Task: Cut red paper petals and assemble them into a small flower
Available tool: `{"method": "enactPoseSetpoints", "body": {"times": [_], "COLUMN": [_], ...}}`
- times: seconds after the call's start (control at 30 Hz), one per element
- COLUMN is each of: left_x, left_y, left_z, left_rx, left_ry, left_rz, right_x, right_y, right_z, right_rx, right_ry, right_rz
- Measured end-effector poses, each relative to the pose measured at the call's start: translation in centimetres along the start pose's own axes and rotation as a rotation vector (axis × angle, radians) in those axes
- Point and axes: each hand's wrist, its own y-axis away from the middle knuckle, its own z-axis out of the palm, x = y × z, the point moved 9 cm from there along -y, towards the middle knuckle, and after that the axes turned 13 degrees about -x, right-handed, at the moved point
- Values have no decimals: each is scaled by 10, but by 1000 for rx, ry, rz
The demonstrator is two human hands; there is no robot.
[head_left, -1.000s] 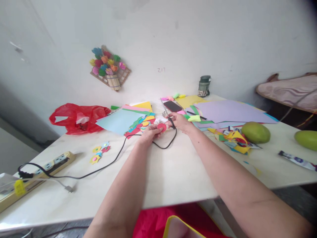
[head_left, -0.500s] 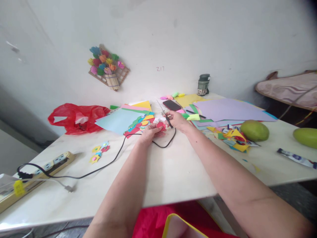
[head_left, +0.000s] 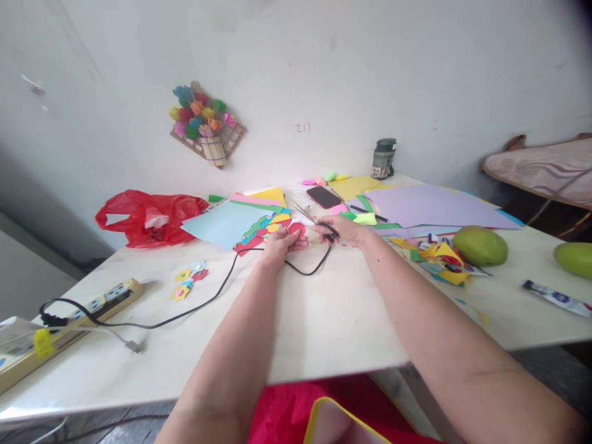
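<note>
The left hand pinches a flat, round red disc above the middle of the smooth, pale table. The right hand, just right of it, grips slim metal scissors by their dark handles, blades slanting far and left. A thin black cord curves on the near side of both hands. Smooth light blue paper lies left, broad purple sheets right, a crinkled red plastic bag far left
</note>
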Motion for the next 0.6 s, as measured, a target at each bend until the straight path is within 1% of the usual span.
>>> {"method": "enactPoseSetpoints", "body": {"times": [0.13, 0.27, 0.47, 0.6], "left_x": [0, 0, 1, 1], "left_y": [1, 1, 1, 1], "left_z": [-3, -4, -6, -5], "left_rx": [22, 23, 39, 41], "left_ry": [22, 43, 64, 82], "left_rz": [-3, 6, 22, 15], "right_x": [-2, 3, 8, 9], "right_y": [5, 4, 2, 1], "right_z": [6, 9, 8, 10], "right_rx": [-82, -138, -143, -163], "right_ry": [38, 75, 118, 134], "right_rz": [25, 45, 86, 86]}}
